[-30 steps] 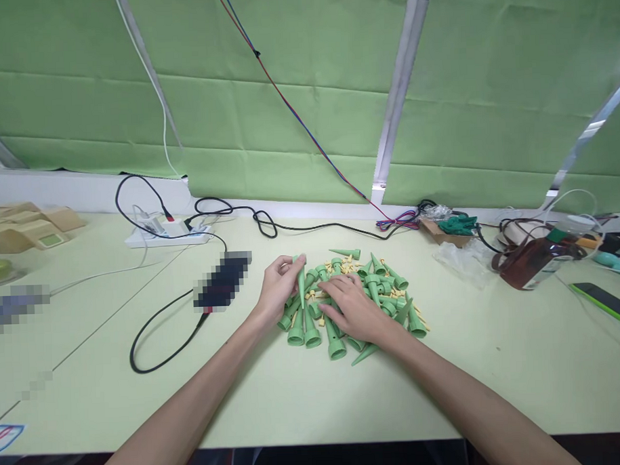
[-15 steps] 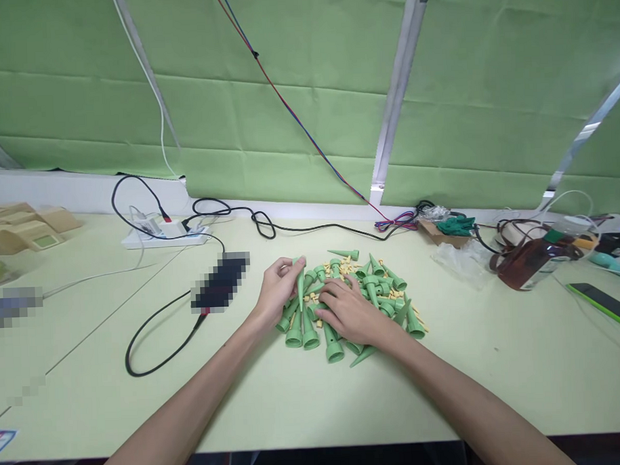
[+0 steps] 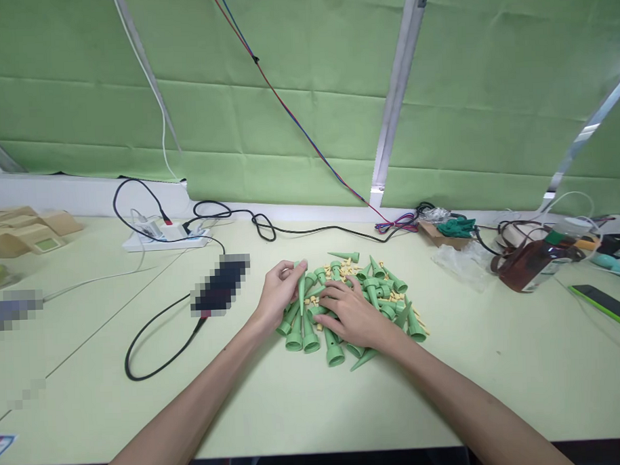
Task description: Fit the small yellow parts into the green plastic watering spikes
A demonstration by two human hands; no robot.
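My left hand (image 3: 276, 291) is closed on a green plastic spike (image 3: 302, 299), a hollow cone with its point downward, pinched between thumb and fingers at the left side of a heap. Over the middle of the heap lies my right hand (image 3: 351, 317), palm down, fingers apart and slightly bent, touching the pieces. Its fingertips are partly lost among them. Around both hands are several more green spikes (image 3: 335, 354), some on their sides, with wide collared ends. Small yellow plastic pieces (image 3: 346, 267) are scattered between and behind the spikes.
Left of the heap, a blurred-out dark device (image 3: 221, 283) lies with a black cable. A white power strip (image 3: 165, 239) sits behind it. To the right are a clear plastic bag (image 3: 463, 262), a brown bottle (image 3: 532, 265) on its side and a green-edged phone (image 3: 605, 307).
The whole view has shifted very slightly. Both hands stay in practically the same place, the left one with the same spike in it.
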